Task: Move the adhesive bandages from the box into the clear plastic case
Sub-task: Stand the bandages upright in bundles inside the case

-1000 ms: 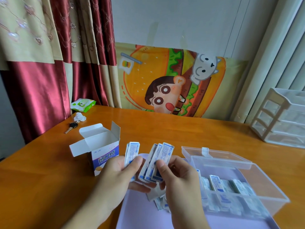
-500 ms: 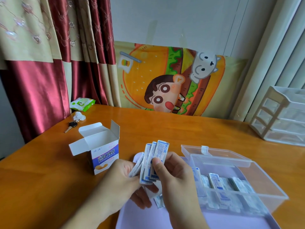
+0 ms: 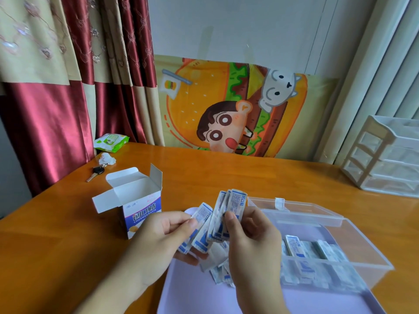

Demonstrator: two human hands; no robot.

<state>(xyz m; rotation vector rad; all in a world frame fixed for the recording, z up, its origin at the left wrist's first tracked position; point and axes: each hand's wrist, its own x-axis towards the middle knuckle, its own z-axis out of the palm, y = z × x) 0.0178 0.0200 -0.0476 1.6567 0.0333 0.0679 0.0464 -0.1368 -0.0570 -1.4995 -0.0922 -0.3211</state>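
- Single head-worn wide-angle view, looks forward and down over the counter (image 3: 68, 245).
- Close to both hands: left hand (image 3: 158, 236) and right hand (image 3: 254, 241) fill lower centre.
- Faces the far wall; curtain (image 3: 45, 109) upper left, cartoon cloth (image 3: 226, 105) centre, drawer unit (image 3: 385, 155) right edge.
- Edges bend from lens distortion.

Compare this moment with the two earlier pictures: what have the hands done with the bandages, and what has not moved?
The left hand has drawn its few bandages leftward, away from the fan in the right hand, after closing against it half a second ago. Both hands keep pinching bandages. The open box, clear case and tray stayed put.
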